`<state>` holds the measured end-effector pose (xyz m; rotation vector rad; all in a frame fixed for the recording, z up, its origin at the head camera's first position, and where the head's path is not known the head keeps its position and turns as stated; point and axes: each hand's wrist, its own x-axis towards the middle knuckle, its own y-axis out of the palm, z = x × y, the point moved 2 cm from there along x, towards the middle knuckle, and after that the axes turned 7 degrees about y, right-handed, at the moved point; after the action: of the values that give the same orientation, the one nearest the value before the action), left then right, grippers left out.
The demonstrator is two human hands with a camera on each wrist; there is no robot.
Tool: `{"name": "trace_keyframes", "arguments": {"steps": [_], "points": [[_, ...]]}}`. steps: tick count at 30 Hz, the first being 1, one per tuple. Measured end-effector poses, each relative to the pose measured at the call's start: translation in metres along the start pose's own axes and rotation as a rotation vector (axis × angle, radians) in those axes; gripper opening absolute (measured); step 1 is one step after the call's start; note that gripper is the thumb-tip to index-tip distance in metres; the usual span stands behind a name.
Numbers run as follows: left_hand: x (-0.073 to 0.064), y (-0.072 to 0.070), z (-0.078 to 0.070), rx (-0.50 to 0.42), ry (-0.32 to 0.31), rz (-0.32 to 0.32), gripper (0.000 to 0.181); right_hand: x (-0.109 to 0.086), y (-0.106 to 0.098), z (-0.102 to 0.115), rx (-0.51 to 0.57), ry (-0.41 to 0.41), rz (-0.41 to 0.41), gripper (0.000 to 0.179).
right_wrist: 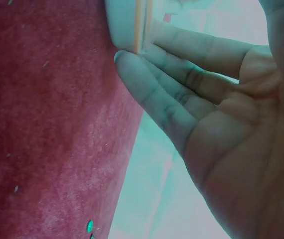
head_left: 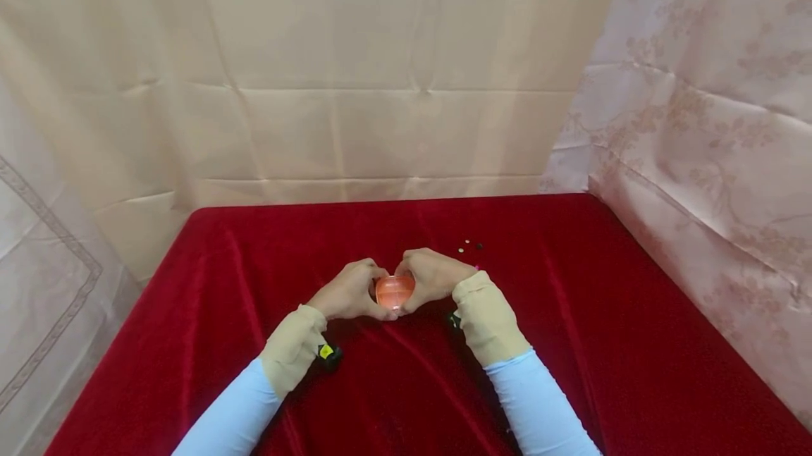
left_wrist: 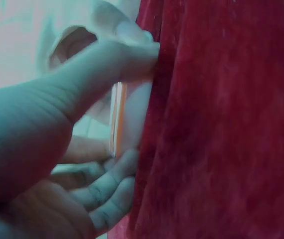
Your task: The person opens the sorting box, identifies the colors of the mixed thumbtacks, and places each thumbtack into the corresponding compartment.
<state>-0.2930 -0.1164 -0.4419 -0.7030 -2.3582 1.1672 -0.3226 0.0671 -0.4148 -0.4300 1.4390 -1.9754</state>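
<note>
A small container with an orange top (head_left: 395,292) sits on the red cloth between both hands. Its pale body and the orange line under its rim show side-on in the left wrist view, where the white wall (left_wrist: 134,114) stands right at the cloth. From the left, my left hand (head_left: 349,292) grips it, thumb on the near side and fingers on the far side. My right hand (head_left: 434,276) holds the opposite side the same way, with its fingertips at the rim of the container (right_wrist: 123,22) in the right wrist view. The two thumbs meet at the near edge.
Beyond the right hand lie a few small round pieces, pale ones (head_left: 461,250) and a dark one (head_left: 479,246). A red velvet cloth (head_left: 254,385) covers the table. Beige curtain (head_left: 380,89) hangs behind it, and patterned drapes (head_left: 717,125) line the right side.
</note>
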Motion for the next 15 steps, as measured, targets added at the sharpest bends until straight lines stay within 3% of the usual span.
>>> {"name": "trace_keyframes", "arguments": {"steps": [6, 15], "points": [[0.0004, 0.0029, -0.0028, 0.042, 0.025, -0.063, 0.040, 0.0026, -0.0020, 0.0052, -0.038, -0.087, 0.001, 0.030], [0.0024, 0.0035, -0.0056, 0.079, 0.023, -0.069, 0.040, 0.0028, -0.0017, 0.0010, -0.047, -0.089, 0.007, 0.029]]}}
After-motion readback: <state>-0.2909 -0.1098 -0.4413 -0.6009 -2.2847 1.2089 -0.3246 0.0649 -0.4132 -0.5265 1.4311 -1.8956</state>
